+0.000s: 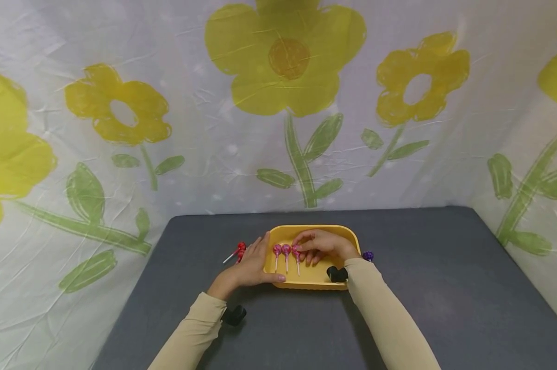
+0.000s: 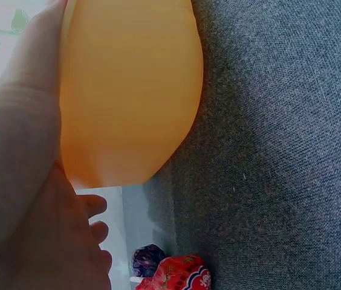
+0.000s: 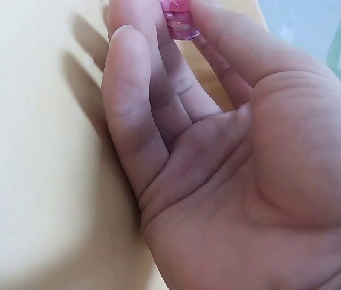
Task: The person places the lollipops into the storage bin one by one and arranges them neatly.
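A yellow tray [image 1: 315, 283] sits on the dark table. Inside it are three pink lollipops with white sticks, side by side: the left lollipop [image 1: 277, 249], the middle lollipop [image 1: 286, 250] and the right lollipop [image 1: 296, 250]. My right hand [image 1: 322, 245] reaches into the tray and pinches the right lollipop by its wrapped head [image 3: 181, 19] between thumb and fingers. My left hand [image 1: 250, 264] rests against the tray's left end, its fingers extended along that side and its thumb lying over the near rim. The tray's outer wall [image 2: 131, 90] fills much of the left wrist view.
Left of the tray lie red lollipops [image 1: 241, 245], partly hidden by my left hand. A dark purple lollipop [image 2: 148, 260] shows beside the red ones in the left wrist view. Another purple lollipop [image 1: 368, 255] lies right of the tray. A flowered curtain [image 1: 232, 154] hangs behind the table.
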Available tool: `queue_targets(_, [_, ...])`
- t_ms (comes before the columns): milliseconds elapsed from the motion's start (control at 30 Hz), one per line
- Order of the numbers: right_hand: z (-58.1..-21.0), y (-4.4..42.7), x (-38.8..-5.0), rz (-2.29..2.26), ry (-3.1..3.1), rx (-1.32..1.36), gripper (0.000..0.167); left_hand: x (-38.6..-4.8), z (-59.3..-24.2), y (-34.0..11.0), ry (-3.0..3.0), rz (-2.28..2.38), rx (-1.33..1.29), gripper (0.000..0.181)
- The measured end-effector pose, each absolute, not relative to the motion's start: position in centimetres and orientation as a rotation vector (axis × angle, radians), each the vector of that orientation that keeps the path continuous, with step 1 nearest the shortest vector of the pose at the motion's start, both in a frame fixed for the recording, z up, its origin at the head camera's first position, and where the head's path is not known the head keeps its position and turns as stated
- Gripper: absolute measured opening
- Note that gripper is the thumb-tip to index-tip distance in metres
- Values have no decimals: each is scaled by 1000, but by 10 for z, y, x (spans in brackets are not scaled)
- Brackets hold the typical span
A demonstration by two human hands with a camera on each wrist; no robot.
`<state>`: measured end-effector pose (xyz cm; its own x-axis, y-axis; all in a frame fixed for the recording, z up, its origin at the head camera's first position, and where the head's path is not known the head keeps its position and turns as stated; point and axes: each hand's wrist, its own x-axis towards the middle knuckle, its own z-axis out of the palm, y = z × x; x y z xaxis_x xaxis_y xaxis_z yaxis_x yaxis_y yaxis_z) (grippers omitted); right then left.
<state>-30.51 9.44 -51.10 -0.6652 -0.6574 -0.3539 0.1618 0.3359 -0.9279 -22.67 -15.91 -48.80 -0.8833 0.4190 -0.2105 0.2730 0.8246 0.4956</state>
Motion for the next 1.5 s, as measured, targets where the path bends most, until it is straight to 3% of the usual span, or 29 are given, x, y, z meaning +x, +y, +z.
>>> queue_targets(1500, [-514, 96, -308, -1380, 1885, -392, 35, -227, -487, -159, 2690, 682, 526, 130])
